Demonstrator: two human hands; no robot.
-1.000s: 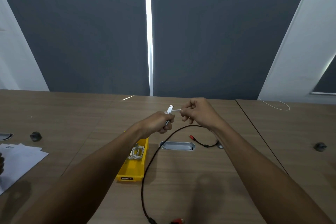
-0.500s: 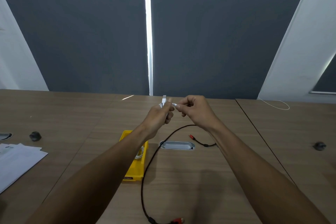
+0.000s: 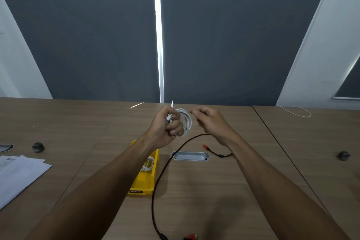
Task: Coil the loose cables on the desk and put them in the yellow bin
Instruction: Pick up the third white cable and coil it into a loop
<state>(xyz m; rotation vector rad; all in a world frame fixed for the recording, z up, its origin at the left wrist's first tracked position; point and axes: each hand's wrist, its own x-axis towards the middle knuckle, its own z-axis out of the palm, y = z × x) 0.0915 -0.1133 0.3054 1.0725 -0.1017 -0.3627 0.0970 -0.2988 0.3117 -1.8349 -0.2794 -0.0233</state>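
My left hand (image 3: 167, 125) grips a coiled white cable (image 3: 186, 121) above the desk, one plug end sticking up past the thumb. My right hand (image 3: 209, 121) hovers just right of the coil with its fingers curled and nothing in them. Below my left forearm sits the yellow bin (image 3: 148, 183), with another white coil (image 3: 148, 163) inside it. A long black cable (image 3: 157, 179) with red plug ends lies loose on the desk, curving from behind my right wrist down to the near edge.
A grey oval cable port (image 3: 190, 156) is set in the desk right of the bin. White papers (image 3: 18, 171) lie at the left. Small dark knobs (image 3: 38, 147) sit at left and at right (image 3: 343, 155). A thin white cord (image 3: 296, 110) loops at the far right.
My right hand has let go of the white cable end and drawn slightly right. The left hand now holds the whole coil alone, a little higher above the desk.
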